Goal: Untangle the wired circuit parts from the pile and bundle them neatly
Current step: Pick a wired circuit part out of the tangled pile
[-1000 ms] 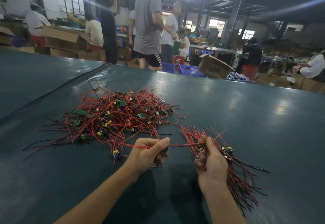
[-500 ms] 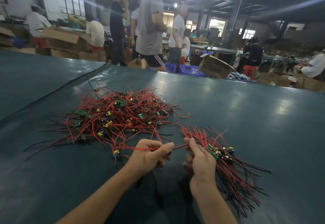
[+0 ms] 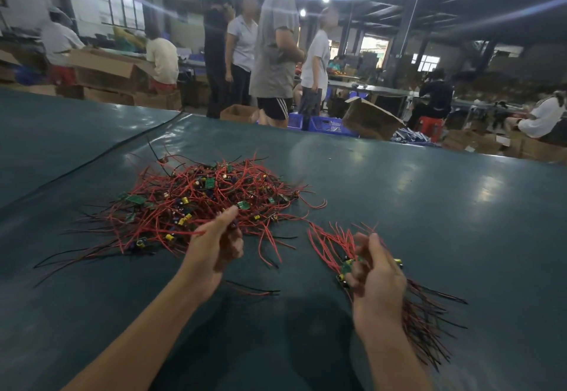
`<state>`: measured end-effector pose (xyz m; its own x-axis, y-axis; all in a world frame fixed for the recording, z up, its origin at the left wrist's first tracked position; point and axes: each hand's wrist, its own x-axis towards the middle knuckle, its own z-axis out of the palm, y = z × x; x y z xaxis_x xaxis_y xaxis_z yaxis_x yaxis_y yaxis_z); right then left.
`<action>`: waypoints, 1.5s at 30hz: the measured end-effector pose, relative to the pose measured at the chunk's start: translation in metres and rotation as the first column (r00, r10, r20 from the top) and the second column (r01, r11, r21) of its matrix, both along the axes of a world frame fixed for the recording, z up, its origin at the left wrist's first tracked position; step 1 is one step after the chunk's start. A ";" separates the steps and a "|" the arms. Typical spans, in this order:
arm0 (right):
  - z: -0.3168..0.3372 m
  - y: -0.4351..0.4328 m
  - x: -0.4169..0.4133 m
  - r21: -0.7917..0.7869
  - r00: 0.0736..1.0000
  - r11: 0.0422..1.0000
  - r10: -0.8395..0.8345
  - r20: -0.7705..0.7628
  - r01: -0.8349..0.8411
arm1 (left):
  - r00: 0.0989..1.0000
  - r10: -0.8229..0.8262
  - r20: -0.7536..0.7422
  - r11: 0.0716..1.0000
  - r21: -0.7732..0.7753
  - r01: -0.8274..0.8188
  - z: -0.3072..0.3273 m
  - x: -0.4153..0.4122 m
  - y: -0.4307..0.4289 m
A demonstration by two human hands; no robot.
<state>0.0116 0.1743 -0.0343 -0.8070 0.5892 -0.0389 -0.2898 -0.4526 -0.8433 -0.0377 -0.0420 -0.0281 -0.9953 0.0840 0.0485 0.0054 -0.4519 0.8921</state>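
I judge most of the work is left: the pile (image 3: 208, 203) of red-wired boards lies tangled on the desk (image 3: 429, 206), far bigger than the bundle (image 3: 420, 317) gathered to its right, nearer the person. The right hand (image 3: 379, 283) grips that bundle near the boards. The left hand (image 3: 214, 246) curls at the pile's near edge, but blur hides whether it pinches a wire.

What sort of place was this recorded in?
Probably a factory assembly hall: a long green worktable with a pile of wired circuit parts, cardboard boxes and blue crates beyond it, other workers seated at benches behind.
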 end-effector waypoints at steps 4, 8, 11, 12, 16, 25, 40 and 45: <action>-0.007 -0.031 0.001 0.125 0.956 0.953 0.259 0.137 -0.276 | 0.957 -0.290 0.005 0.956 -0.043 0.289 -0.005 0.011 0.021; -0.010 -0.043 0.007 0.196 0.851 0.832 0.480 0.215 -0.519 | 0.901 -0.432 0.033 0.879 -0.207 0.429 -0.012 0.015 0.027; -0.010 -0.046 0.011 0.220 0.815 0.785 0.552 0.176 -0.579 | 0.915 -0.390 0.100 0.879 -0.256 0.403 -0.014 0.015 0.028; -0.009 -0.047 0.012 0.244 0.819 0.782 0.547 0.170 -0.573 | 0.927 -0.351 0.130 0.894 -0.249 0.373 -0.014 0.014 0.029; -0.009 -0.050 0.015 0.387 0.840 0.749 0.514 0.173 -0.538 | 0.962 -0.214 0.172 0.914 -0.312 0.259 -0.010 0.007 0.034; -0.010 -0.052 0.015 0.417 0.866 0.759 0.452 0.215 -0.500 | 0.962 -0.265 0.067 0.910 -0.313 0.272 -0.012 0.003 0.035; -0.009 -0.051 0.009 0.277 0.931 0.892 0.314 0.186 -0.356 | 0.924 -0.381 0.021 0.874 -0.320 0.367 -0.034 0.010 0.038; -0.007 -0.054 0.015 0.277 0.926 0.888 0.324 0.193 -0.368 | 0.914 -0.393 -0.097 0.855 -0.404 0.325 -0.032 0.020 0.042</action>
<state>0.0261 0.1205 -0.0412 -0.9612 0.2742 -0.0292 -0.0330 -0.2195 -0.9750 -0.0181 0.0001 -0.0598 -0.8712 0.4793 0.1063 0.0736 -0.0866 0.9935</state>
